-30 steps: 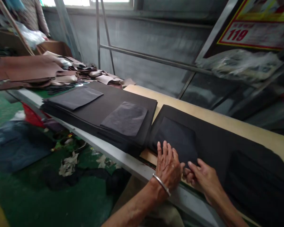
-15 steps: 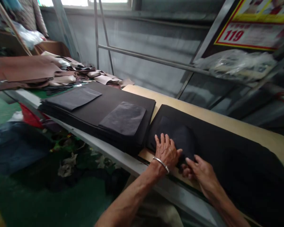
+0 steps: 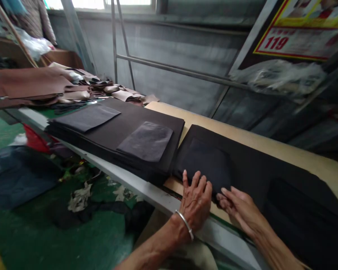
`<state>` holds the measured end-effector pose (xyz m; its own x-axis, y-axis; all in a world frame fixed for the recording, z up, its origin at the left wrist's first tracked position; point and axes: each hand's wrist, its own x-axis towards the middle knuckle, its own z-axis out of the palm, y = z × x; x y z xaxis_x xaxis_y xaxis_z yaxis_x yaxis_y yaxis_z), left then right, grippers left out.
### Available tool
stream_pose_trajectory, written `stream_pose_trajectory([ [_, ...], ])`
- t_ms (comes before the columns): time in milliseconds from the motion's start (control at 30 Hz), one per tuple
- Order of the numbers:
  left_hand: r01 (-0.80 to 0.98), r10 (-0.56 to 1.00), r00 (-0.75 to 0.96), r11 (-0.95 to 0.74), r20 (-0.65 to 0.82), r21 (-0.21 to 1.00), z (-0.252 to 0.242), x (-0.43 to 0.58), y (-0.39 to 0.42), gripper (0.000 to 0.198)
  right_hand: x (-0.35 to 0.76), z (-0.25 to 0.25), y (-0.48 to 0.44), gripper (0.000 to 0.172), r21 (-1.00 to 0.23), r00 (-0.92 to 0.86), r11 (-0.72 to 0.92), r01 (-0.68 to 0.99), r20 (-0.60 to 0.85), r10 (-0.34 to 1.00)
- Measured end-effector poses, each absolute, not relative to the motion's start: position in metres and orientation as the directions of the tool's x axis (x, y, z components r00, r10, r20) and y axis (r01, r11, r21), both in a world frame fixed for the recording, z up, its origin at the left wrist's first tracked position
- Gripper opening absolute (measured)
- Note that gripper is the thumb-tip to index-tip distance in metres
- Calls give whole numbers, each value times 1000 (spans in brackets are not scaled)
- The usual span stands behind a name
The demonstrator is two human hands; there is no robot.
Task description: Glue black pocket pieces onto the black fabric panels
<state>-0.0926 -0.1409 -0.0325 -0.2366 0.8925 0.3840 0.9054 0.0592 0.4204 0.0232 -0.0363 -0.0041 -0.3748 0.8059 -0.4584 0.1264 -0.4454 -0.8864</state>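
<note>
A dark navy fabric-like piece (image 3: 207, 159) lies on a larger black sheet (image 3: 250, 163), close to the sheet's left end. My left hand (image 3: 195, 197), with a silver bracelet at the wrist, rests its spread fingertips along the near edge of the dark piece. To its right, my right hand (image 3: 236, 206) pinches that piece's near right corner between thumb and fingers; the fingertips are partly hidden. On the stack of black sheets (image 3: 135, 112) at the left lie two similar dark pieces, one nearer me (image 3: 148, 140) and one farther left (image 3: 87, 116).
A tan board (image 3: 163, 108) lies under the black sheets. The table's pale metal edge (image 3: 124, 174) runs along my side. Brown leather-like pieces (image 3: 30, 82) are heaped at the far left. Metal bars (image 3: 174, 69) stand behind, and scraps (image 3: 80, 198) litter the green floor.
My left hand has slid toward me, off the middle of the dark piece to its near edge. The piece now lies flatter. My right hand stays at its corner.
</note>
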Motion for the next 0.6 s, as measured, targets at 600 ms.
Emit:
stream_pose_trajectory([
  [600, 927, 896, -257, 123, 361, 355, -46, -98, -138, 23, 26, -9, -34, 52, -896, -474, -245, 371, -409, 780],
])
